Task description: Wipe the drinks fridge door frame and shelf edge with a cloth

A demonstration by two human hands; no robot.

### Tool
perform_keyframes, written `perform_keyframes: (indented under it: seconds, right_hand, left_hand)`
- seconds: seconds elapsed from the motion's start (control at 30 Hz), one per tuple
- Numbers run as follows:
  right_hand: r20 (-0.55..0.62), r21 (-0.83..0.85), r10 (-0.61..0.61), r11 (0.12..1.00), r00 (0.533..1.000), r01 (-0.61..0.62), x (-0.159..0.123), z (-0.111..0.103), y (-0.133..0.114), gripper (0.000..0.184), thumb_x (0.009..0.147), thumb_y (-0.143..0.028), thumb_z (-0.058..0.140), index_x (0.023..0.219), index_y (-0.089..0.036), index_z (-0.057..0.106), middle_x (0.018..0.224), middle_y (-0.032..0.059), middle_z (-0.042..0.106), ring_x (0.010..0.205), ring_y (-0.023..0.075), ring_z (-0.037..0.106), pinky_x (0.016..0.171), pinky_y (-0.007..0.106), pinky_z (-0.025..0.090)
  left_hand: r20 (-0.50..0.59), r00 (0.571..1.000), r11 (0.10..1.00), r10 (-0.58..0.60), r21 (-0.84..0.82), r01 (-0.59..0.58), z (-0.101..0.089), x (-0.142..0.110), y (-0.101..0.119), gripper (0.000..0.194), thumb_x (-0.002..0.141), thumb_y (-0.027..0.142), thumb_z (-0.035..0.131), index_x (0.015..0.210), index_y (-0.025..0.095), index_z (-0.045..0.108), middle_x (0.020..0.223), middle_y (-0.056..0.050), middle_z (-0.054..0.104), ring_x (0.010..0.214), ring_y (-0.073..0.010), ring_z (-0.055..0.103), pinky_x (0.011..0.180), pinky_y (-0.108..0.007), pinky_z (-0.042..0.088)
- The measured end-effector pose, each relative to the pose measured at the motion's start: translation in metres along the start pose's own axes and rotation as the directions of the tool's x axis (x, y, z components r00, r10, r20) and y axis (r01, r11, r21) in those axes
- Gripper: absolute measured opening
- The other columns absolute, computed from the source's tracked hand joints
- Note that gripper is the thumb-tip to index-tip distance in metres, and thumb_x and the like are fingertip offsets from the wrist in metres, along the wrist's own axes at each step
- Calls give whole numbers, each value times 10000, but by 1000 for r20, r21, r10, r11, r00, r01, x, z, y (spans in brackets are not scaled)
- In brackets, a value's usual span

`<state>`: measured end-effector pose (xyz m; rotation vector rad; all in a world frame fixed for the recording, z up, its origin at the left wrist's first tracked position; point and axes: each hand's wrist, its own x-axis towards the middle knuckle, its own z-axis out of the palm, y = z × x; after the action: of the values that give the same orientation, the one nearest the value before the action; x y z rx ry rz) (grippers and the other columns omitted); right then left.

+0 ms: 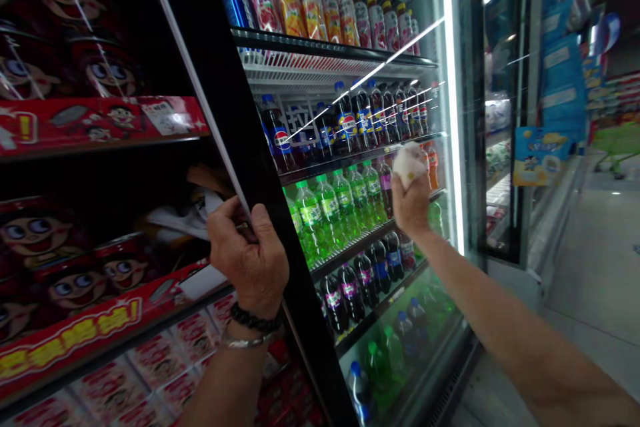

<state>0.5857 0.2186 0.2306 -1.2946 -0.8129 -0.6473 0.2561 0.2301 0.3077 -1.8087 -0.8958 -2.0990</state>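
My left hand (250,253) grips the edge of a black-framed glass fridge door (235,113), which stands swung out to the left. A dark bead bracelet and a metal bangle sit on that wrist. My right hand (411,200) is raised against the glass and holds a crumpled white cloth (409,163) pressed to it, level with the shelf of green soda bottles (330,210). Behind the glass stand rows of dark cola bottles (360,120) and, higher up, juice bottles with yellow caps (310,3).
Red cartons with cartoon faces (85,120) fill the shelves on the left. A bright light strip (453,100) runs down the fridge's right side, next to another glass-door cooler (500,127). A grey tiled aisle (595,267) opens on the right, with blue signs (560,73) beyond.
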Motion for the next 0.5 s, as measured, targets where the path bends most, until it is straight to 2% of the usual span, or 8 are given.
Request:
perform_keyframes:
  seconds: [0.07,0.1,0.17,0.23,0.27,0.3,0.33,0.5]
  right_hand:
    - [99,19,-257,967,961,256,-45,-3,-59,826,1065,-609,514,1751,-222,267,1753,173,389,1642,383,376,1366,657,350]
    - [181,21,-365,930,913,367,-70,-7,-84,863,1066,-587,523,1777,-232,186,1815,160,287,1696,388,275,1385,676,307]
    - [335,90,-612,778,717,622,-113,-17,-117,860,1070,-564,513,1787,-246,158,1848,132,229,1734,372,174,1411,698,224]
    - [402,169,-762,606,508,777,-142,-25,-127,818,1069,-561,511,1776,-269,222,1829,101,301,1738,339,177,1426,687,183]
    - [409,187,-792,559,454,808,-147,-27,-123,801,1068,-567,511,1769,-284,247,1813,85,342,1734,326,196,1430,677,178]
    - [411,182,-791,558,452,810,-147,-28,-114,796,1070,-577,507,1768,-293,250,1805,77,363,1731,319,212,1433,668,178]
    - [407,162,-768,594,495,788,-141,-27,-101,801,1074,-587,497,1772,-294,234,1805,80,364,1728,321,222,1433,664,184]
    - [226,36,-427,902,875,431,-54,-15,0,814,1080,-603,494,1772,-279,214,1790,139,366,1707,351,273,1389,685,278]
  left_hand:
    - [8,1000,1000,-2,-7,2,1,0,-1,463,1036,498,563,1290,127,676,1111,-106,679,974,-220,637,891,-378,510]
    - [14,1000,1000,-3,-14,4,1,0,-1,472,1037,500,556,1292,121,675,1112,-109,677,979,-221,637,896,-378,511]
    - [31,1000,999,0,-34,2,0,-1,-2,488,1041,497,538,1310,111,670,1113,-112,672,984,-223,634,908,-378,512]
    - [51,998,998,28,-60,-25,-3,-1,-3,504,1041,481,528,1340,97,661,1137,-125,667,1012,-231,631,939,-389,515]
    - [64,997,997,48,-69,-44,-4,-1,-4,512,1041,469,530,1355,84,656,1153,-136,665,1031,-238,629,958,-398,515]
    - [78,995,996,63,-72,-57,-6,-1,-4,520,1041,454,537,1371,67,649,1172,-150,662,1052,-246,626,977,-408,513]
    - [85,994,996,67,-69,-62,-7,-1,-3,524,1040,440,548,1378,51,646,1183,-162,660,1064,-252,624,985,-414,511]
    - [80,997,996,13,-85,-6,-8,-4,-3,513,1039,422,582,1405,66,639,1248,-166,666,1071,-241,638,972,-402,523]
